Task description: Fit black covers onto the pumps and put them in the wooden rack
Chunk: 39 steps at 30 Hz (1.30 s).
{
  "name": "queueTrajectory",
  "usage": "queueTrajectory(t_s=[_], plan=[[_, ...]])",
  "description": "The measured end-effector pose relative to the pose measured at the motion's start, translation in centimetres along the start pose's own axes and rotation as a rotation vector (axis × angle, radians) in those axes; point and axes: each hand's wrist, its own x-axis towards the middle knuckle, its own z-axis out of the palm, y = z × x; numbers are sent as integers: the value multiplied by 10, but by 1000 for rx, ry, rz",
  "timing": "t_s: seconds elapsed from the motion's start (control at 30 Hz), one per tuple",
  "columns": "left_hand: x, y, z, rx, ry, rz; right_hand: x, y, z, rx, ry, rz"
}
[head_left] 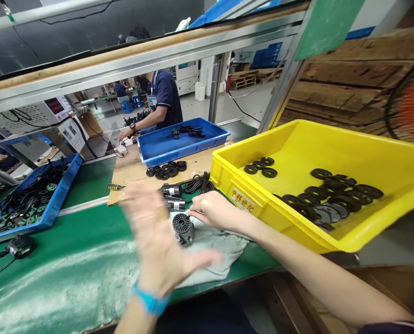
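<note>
My left hand (161, 241) is smeared by motion, raised over the front of the bench with its fingers stretched out and thumb spread, holding nothing. My right hand (212, 208) is closed in a pinch just right of a round black device (183, 227) with a swirl-patterned top. Whatever sits between those fingertips is too small to make out. The device stands upright on a pale grey cloth (224, 253). Behind it lie two black cylinders (175, 204) with white labels, beside a coiled black cable (193, 184). My left hand partly covers the cylinders' left side.
On the right, a yellow bin (224, 174) holds several black rings (327, 185). Further back are a blue tray (165, 155), more black rings (167, 170) and a yellow-black cutter (116, 187). A blue crate (59, 206) of cabled parts stands left. Across the bench a person (167, 95) works.
</note>
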Motion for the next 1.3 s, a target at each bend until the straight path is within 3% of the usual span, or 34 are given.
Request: queueTrajectory(t_s=[0.07,0.13,0.23,0.3,0.37,0.57,0.63,0.73,0.87,1.03,1.1,1.17,1.3], plan=[[-15,-5,41,43,-164,99,-1,-1,0,-1,-1,-4],[-28,-12,73,120,-301,88,-1,-1,-1,-14,2,1],[-31,-20,87,166,-374,52,0,-3,-3,-33,-2,26],[-24,-21,76,157,-405,48,1,-4,-5,-37,-4,33],[-11,-18,54,148,-387,69,1,-5,-7,-40,-9,33],[30,-2,-34,185,-32,151,-4,-5,-9,-25,-4,54],[36,0,-47,163,-42,142,-5,-4,-9,-18,-3,63],[39,-1,-47,123,-120,110,-5,-4,-9,-6,-4,74],[27,-1,-19,223,-176,144,-6,-7,-8,4,14,105],[-19,-16,58,307,-325,128,-11,-11,-5,-1,54,144],[-29,-27,80,316,-335,120,-13,-9,-3,14,70,154],[-29,-38,88,305,-344,144,-15,-5,-1,66,86,159],[-18,-50,83,233,-393,206,-23,5,3,259,135,157]])
